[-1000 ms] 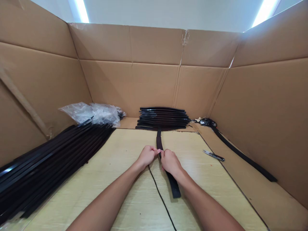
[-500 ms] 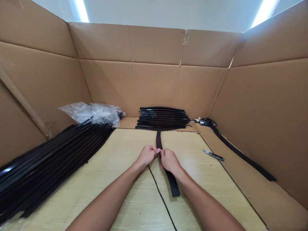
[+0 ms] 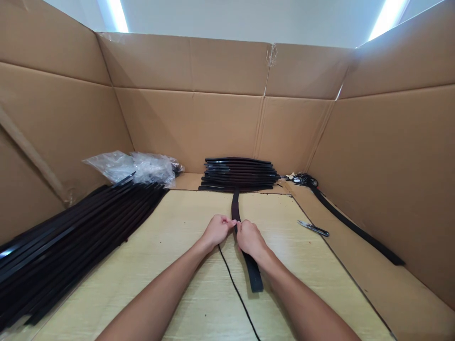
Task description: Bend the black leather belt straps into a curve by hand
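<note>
At far left a long heap of black strips [image 3: 71, 241] lies along the cardboard wall [image 3: 53, 118] with a crumpled plastic bag [image 3: 137, 166] at its far end. At the centre of the wooden table [image 3: 170, 279] the left hand [image 3: 216, 230] and right hand [image 3: 249, 239] meet, fingertips pinched shut on one black strap [image 3: 251, 272] that runs from near the far stack [image 3: 239, 173] toward the near edge, a thin black cord [image 3: 234, 284] trailing beside it. The strap looks light, limp and thin, probably best pinched by its edges close to the working spot, while small snips [image 3: 313, 229] and another strap [image 3: 355, 227] lie to the right.
</note>
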`<action>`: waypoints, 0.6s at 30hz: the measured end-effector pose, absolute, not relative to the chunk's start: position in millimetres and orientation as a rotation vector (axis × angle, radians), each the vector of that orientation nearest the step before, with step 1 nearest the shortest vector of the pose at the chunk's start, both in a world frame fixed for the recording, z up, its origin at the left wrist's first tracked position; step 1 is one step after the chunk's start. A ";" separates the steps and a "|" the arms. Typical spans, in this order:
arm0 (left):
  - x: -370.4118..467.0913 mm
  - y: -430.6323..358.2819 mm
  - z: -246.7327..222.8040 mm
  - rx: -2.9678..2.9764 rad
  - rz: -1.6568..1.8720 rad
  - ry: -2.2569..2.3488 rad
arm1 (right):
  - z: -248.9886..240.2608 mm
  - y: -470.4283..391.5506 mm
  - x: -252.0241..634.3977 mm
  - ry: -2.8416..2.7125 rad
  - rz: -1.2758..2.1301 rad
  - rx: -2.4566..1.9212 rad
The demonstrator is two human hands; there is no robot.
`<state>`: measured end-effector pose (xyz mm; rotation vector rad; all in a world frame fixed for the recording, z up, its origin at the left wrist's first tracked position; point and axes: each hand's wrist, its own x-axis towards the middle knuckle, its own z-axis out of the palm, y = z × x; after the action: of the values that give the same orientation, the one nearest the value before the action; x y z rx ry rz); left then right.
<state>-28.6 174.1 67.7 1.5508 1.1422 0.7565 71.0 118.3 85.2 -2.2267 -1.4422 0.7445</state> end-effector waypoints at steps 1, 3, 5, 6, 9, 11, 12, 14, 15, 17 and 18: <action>-28.5 173.6 68.3 1.546 0.758 1.138 | 85.1 118.6 70.8 -1.442 0.743 -2.226; -28.4 172.9 69.3 1.532 0.761 1.128 | 84.6 119.5 70.5 -1.448 0.739 -2.220; -28.6 172.3 70.3 1.519 0.769 1.118 | 83.6 120.4 70.3 -1.453 0.731 -2.214; -28.7 172.1 70.8 1.513 0.774 1.116 | 83.1 120.8 70.4 -1.453 0.725 -2.213; -30.0 172.2 71.1 1.493 0.777 1.118 | 81.5 121.5 70.9 -1.451 0.705 -2.212; -31.3 172.9 70.5 1.468 0.745 1.113 | 81.0 121.0 71.4 -1.455 0.695 -2.211; -32.0 173.3 70.1 1.445 0.718 1.104 | 81.1 120.5 71.5 -1.461 0.691 -2.210; -33.2 173.9 69.6 1.387 0.665 1.078 | 81.8 119.2 71.7 -1.478 0.684 -2.205; -33.7 174.0 69.5 1.358 0.647 1.066 | 82.5 118.5 71.7 -1.488 0.684 -2.202; -34.1 173.9 69.4 1.326 0.644 1.051 | 84.0 117.4 71.6 -1.501 0.691 -2.200; -34.1 173.7 69.5 1.323 0.652 1.046 | 84.6 117.0 71.7 -1.503 0.697 -2.201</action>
<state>-34.1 173.7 69.5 1.3229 1.0456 0.6516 71.7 117.0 84.6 -2.2013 -1.5033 0.6968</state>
